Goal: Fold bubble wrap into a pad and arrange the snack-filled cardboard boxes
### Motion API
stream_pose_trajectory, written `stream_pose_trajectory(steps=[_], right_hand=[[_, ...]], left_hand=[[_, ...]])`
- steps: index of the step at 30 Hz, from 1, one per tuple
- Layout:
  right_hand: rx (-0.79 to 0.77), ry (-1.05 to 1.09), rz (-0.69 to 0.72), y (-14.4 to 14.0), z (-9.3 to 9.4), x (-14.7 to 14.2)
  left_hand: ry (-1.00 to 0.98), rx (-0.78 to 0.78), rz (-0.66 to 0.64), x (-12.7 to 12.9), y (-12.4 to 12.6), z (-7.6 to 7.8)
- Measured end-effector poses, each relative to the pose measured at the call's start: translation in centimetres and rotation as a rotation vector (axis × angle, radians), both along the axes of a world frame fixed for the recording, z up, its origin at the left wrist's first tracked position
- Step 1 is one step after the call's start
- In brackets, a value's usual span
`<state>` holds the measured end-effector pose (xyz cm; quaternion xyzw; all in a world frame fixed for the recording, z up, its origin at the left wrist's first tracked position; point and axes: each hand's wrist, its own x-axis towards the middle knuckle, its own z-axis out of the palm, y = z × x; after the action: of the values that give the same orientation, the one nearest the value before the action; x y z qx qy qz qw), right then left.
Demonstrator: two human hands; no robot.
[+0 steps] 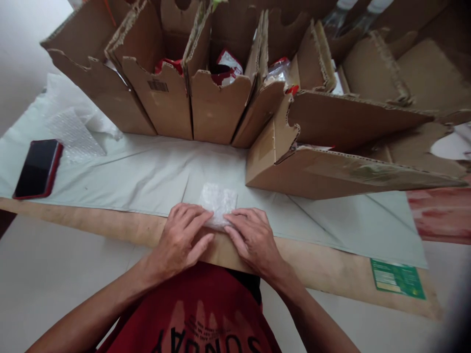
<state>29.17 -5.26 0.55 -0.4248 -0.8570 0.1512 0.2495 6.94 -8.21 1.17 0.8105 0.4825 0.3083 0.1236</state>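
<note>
Head view looks down on one wooden table (110, 226) under one pale cloth (147, 171), with a row of cut cardboard bins (217, 105) at the back (at least six, the far ones hard to count). One phone (38, 168) lies at the left edge beside one loose bubble-wrap sheet (73, 132). Two hands press one small bubble-wrap packet (219, 201) at the near edge: left hand (182, 235) and right hand (253, 238) both lie nearly flat, fingertips on it, neither gripping it
</note>
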Motion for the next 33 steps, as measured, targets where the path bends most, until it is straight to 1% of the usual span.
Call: stream_pose_trajectory(steps=[2,5,7,9,11,13,14,16,18,19,20,21,22,24,25,27,28,29,30,31,33], right_hand=[[-0.027,0.008,-0.032,0.1,0.2,-0.1],[0.073,-0.051,-0.097,-0.1,0.6,-0.1],[0.137,-0.091,-0.062,-0.2,0.7,-0.1],[0.149,-0.134,0.029,0.0,0.5,-0.3],[0.122,-0.13,0.067,0.6,0.0,-0.4],[0.07,-0.031,0.0,1.1,-0.3,-0.6],[0.038,0.044,-0.049,1.2,-0.3,-0.7],[-0.055,0.186,-0.121,1.0,0.1,-0.8],[-0.183,0.28,-0.095,0.2,0.8,-0.8],[-0.25,0.308,-0.064,-0.4,1.2,-0.7],[-0.312,0.328,-0.046,-1.0,1.5,-0.6],[-0.363,0.349,-0.054,-1.6,1.7,-0.4],[-0.408,0.378,-0.084,-2.1,1.9,-0.2],[-0.498,0.467,-0.165,-2.6,2.3,0.6],[-0.543,0.504,-0.173,-2.6,2.7,1.2],[-0.595,0.511,-0.13,-2.3,4.1,2.8],[-0.572,0.483,-0.114,-2.0,5.3,3.9],[-0.514,0.437,-0.124,-1.7,6.8,5.3],[-0.426,0.384,-0.167,-1.2,8.5,6.9],[-0.302,0.338,-0.237,-0.6,10.5,8.6],[-0.027,0.211,-0.418,0.9,14.6,12.3]], left_hand=[[0.02,-0.003,-0.006,0.0,0.4,-0.1],[0.123,-0.031,0.088,0.2,1.8,-1.2],[0.192,-0.052,0.152,0.2,2.6,-1.8],[0.174,-0.051,0.213,0.1,2.7,-2.0],[0.035,-0.062,0.274,-0.2,2.0,-1.5],[-0.185,-0.161,0.339,-0.4,0.7,-0.6],[-0.314,-0.254,0.372,-0.4,0.1,-0.2],[-0.575,-0.508,0.413,-0.3,-1.1,0.4],[-0.795,-0.767,0.403,0.0,-1.7,0.6],[-0.869,-0.859,0.388,0.1,-1.8,0.5],[-0.911,-0.92,0.373,0.3,-1.8,0.4],[-0.925,-0.946,0.359,0.6,-1.7,0.2],[-0.919,-0.947,0.337,0.8,-1.5,0.2],[-0.88,-0.913,0.251,1.5,-1.2,0.3],[-0.868,-0.887,0.2,1.9,-1.0,0.4],[-0.883,-0.847,0.092,2.5,-0.6,0.6],[-0.913,-0.823,0.052,2.8,-0.4,0.6],[-0.953,-0.793,0.013,3.0,-0.1,0.4],[-0.99,-0.769,-0.027,3.0,0.1,0.1],[-1.01,-0.76,-0.063,3.0,0.4,-0.3],[-0.999,-0.779,-0.08,3.0,0.9,-1.3]])
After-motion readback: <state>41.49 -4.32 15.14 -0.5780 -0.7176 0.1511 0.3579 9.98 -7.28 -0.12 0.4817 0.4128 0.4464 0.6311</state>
